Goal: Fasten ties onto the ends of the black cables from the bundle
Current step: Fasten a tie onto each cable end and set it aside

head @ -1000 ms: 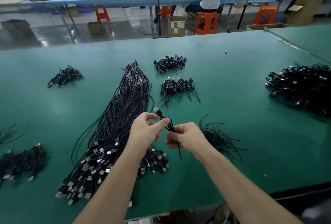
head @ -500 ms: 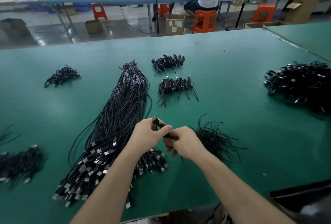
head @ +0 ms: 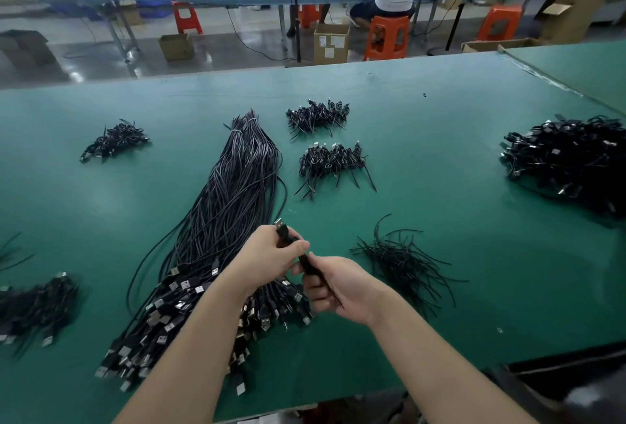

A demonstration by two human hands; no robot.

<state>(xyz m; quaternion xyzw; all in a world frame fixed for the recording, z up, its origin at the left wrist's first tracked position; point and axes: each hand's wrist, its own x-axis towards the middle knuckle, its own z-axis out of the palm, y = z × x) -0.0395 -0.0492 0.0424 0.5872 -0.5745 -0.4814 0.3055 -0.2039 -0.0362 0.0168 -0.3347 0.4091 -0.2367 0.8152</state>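
A long bundle of black cables (head: 233, 207) lies on the green table (head: 457, 166), its USB plugs fanned out near me. My left hand (head: 267, 259) grips one cable end (head: 282, 229), the silver plug sticking up past my fingers. My right hand (head: 338, 288) sits just right of it, fingers closed on a thin black tie (head: 310, 262) that runs from the cable down through the fist. A loose pile of black ties (head: 403, 259) lies right of my right hand.
Small heaps of finished cables lie at the back left (head: 113, 141), back middle (head: 316, 117), centre (head: 332, 163) and near left (head: 34, 308). A big heap (head: 569, 159) fills the right side. A person sits on an orange stool (head: 388, 36) beyond the table.
My hands came together and then spread a little again. The right hand has drawn down and to the right along the tie, while the left keeps the plug end raised.
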